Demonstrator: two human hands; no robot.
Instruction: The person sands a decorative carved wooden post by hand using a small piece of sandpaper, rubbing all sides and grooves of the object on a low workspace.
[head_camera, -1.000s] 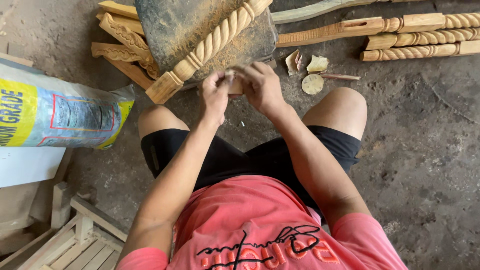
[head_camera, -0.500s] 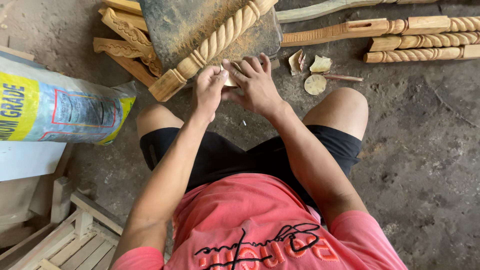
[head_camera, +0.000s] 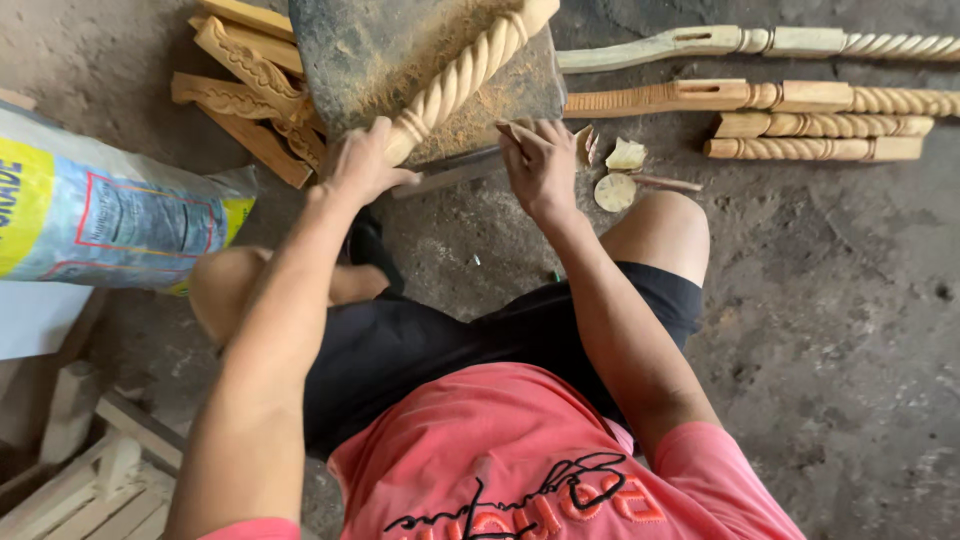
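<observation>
I see the left hand (head_camera: 362, 165) clamped around the near end of a twisted wooden spindle (head_camera: 462, 72), which runs up toward the top centre of the frame across a dusty dark block (head_camera: 350, 60). That grip is clenched on the spindle's lower end. The right hand (head_camera: 540, 160) sits just beside it at the block's near edge, fingers curled around a small pale piece (head_camera: 512, 130); I cannot tell what that piece is. Wood scraps (head_camera: 618, 175) lie on the floor right of that hand. More carved spindles (head_camera: 815, 120) lie at the upper right, carved flat pieces (head_camera: 245, 85) at the upper left, and a printed sack (head_camera: 110, 220) at the left edge.
</observation>
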